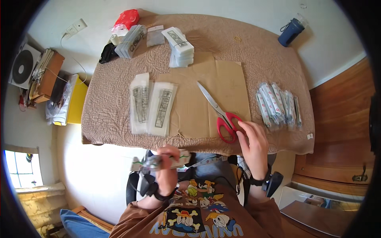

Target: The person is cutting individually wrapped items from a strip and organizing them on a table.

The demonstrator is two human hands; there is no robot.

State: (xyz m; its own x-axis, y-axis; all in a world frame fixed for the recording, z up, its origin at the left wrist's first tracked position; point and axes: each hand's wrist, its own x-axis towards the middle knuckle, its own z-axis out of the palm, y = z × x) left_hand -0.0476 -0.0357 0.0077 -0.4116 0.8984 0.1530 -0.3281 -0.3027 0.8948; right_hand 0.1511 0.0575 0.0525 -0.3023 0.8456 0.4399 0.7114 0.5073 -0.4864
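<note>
My left hand (168, 158) is closed, below the table's front edge, around a whitish patterned strip (180, 158) with red and green marks. Part of it looks bunched or wrapped in clear plastic, and blur hides its exact kind. Scissors (227, 120) with red handles lie on a flat cardboard sheet (190, 115), blades pointing to the far left and nearly together. At the handles' right edge is my right hand (255, 141), thumb and fingers apart; its fingertips seem to touch the loop. A printed patterned band (206, 161) lies across my lap.
Clear printed sleeves (162, 109) lie left on the cardboard. Behind them stand banded stacks of sleeves (180, 45), (131, 41) and a red bag (127, 19). Wrapped patterned packets (274, 104) lie right. A dark blue bottle (291, 32) stands at the far right corner of the cloth-covered table (107, 95).
</note>
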